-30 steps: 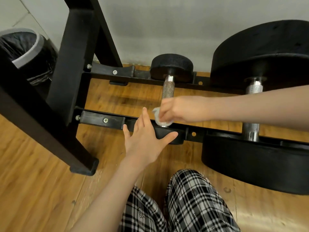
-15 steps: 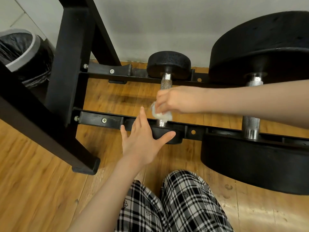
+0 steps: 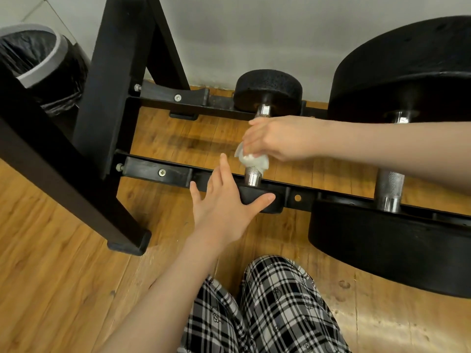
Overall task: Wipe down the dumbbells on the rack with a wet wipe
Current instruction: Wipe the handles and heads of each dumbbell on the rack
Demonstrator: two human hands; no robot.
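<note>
Small dumbbell [image 3: 268,91] lies across the two rails of the black rack [image 3: 107,103], just left of the large dumbbell [image 3: 397,159]. Right hand [image 3: 277,138] grips the white wet wipe [image 3: 252,160] wrapped around the knurled handle, fingers curled round it. Left hand [image 3: 224,207] is flat with fingers spread, thumb touching the near weight head. Bin [image 3: 30,54] stands at far left.

My crumpled white wet wipe [image 3: 252,159] is wrapped round the knurled chrome handle of the small black round-headed dumbbell [image 3: 267,89], which lies across the black steel rack's [image 3: 155,171] two rails. Just beside it to the right sits the large black dumbbell [image 3: 390,240], likewise across both rails.
</note>
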